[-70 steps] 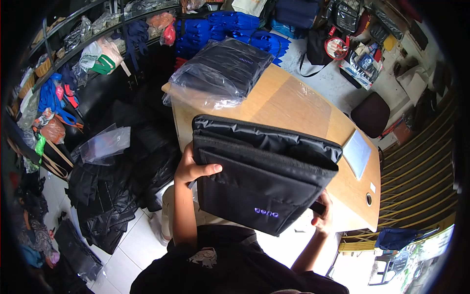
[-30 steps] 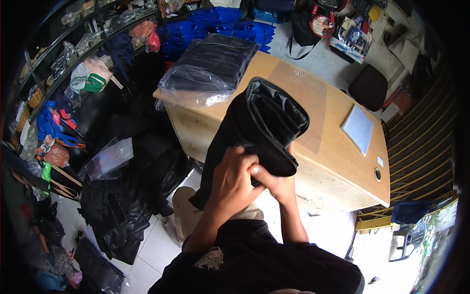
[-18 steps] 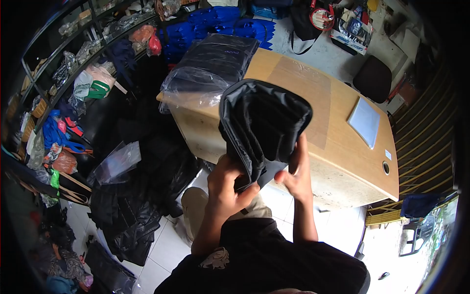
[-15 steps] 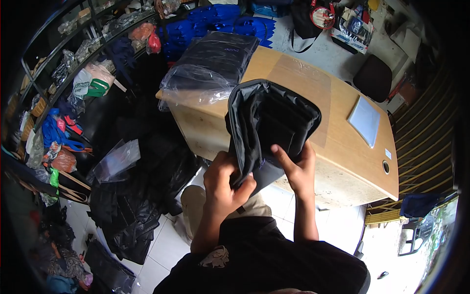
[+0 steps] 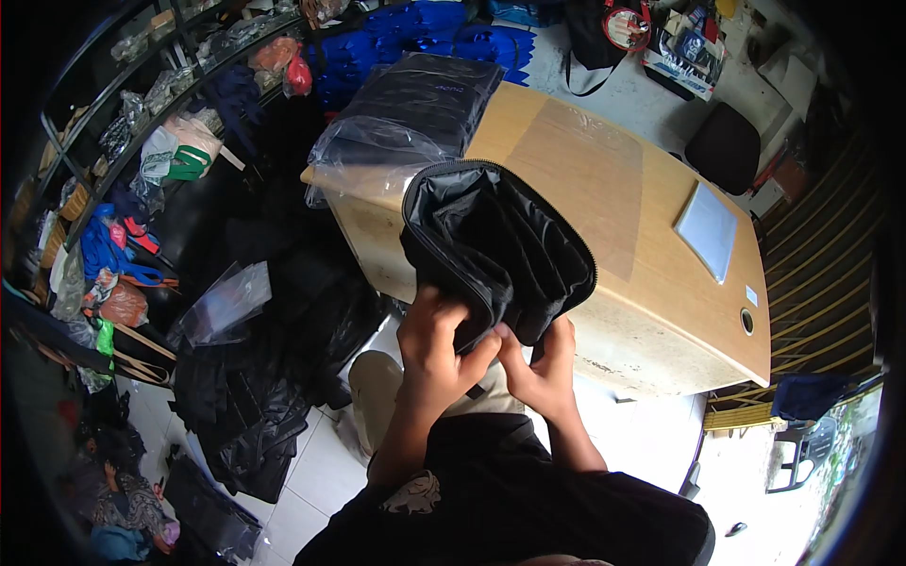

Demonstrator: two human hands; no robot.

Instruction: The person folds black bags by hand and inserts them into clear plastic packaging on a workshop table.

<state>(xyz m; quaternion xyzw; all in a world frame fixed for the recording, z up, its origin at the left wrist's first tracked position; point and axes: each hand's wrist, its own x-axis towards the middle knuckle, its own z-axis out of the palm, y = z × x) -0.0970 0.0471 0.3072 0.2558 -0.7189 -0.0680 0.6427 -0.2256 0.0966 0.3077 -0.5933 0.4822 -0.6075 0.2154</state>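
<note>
A black zippered bag (image 5: 500, 241) is held up in front of my body, its mouth unzipped and facing me. Dark lining and inner dividers show inside. My left hand (image 5: 439, 349) grips the near left rim, thumb on the edge and fingers wrapped around the outside. At the near right rim, my right hand (image 5: 543, 368) pinches the edge, its thumb close to the left one. The outer fingers of both hands are partly hidden behind the bag.
Beyond the bag stands a wooden desk (image 5: 613, 330) with plastic-wrapped dark items (image 5: 425, 99) and a pale flat packet (image 5: 706, 231) on it. Black bags (image 5: 245, 406) lie piled on the floor at left, below a cluttered shelf (image 5: 142, 99). A dark chair (image 5: 722, 151) is behind the desk.
The bag has tilted and shifted left, showing more of its inside. My right hand has moved down and left from the bag's right side to the near rim, beside my left thumb.
</note>
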